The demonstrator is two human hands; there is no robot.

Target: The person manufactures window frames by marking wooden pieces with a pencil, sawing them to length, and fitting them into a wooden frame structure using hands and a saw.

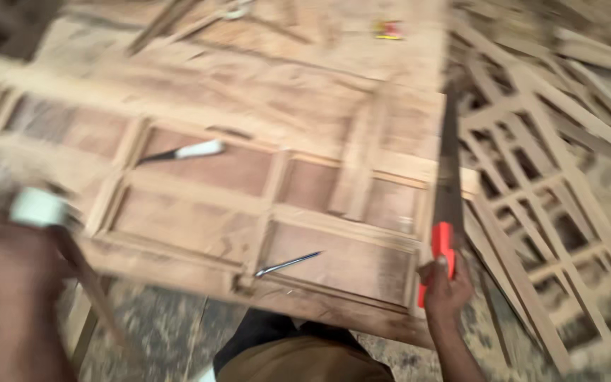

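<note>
Right hand (445, 283) at four o'clock grips the red-handled handsaw (448, 185) over the wooden frame (199, 205); left hand (15, 262), blurred at eight o'clock, clutches a mallet (40, 209).

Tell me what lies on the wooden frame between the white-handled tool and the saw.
In the head view, between the white-handled tool and the saw lie wooden frame bars and brown panels only.
</note>
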